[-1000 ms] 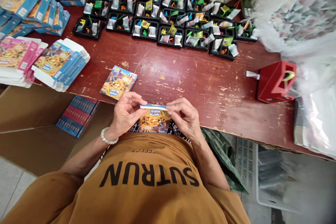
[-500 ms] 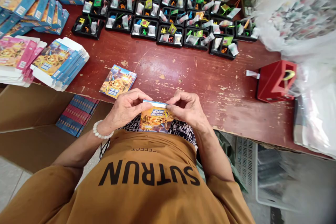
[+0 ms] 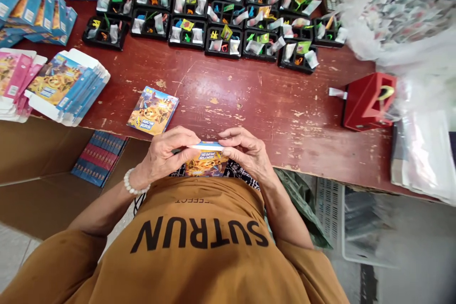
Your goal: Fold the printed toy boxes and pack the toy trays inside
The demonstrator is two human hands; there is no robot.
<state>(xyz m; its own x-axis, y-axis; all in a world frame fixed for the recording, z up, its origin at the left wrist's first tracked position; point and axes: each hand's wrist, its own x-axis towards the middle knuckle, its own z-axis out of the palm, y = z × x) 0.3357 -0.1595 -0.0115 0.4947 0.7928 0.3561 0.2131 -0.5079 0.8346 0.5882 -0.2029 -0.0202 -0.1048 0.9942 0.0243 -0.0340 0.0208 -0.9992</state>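
Note:
A small printed box (image 3: 205, 165) with an orange and blue cover is held upright at my lap, just off the table's front edge. My left hand (image 3: 167, 154) pinches the left end of its white and blue top flap between thumb and fingers. On the right end of the same flap, my right hand (image 3: 245, 149) grips with thumb below and fingers above. A second box (image 3: 153, 110) with a similar cover lies flat on the red table (image 3: 249, 95), just beyond my left hand.
Several black trays (image 3: 187, 33) with small bagged items line the table's back. A red tape dispenser (image 3: 369, 100) stands right. Flat cartons (image 3: 66, 80) lie left, above an open cardboard box (image 3: 46, 152). A plastic bag (image 3: 402, 14) bulges at back right.
The view has shifted slightly. The top flap of the held box has tilted, showing more of its blue face, and the fingers of my right hand have straightened over it.

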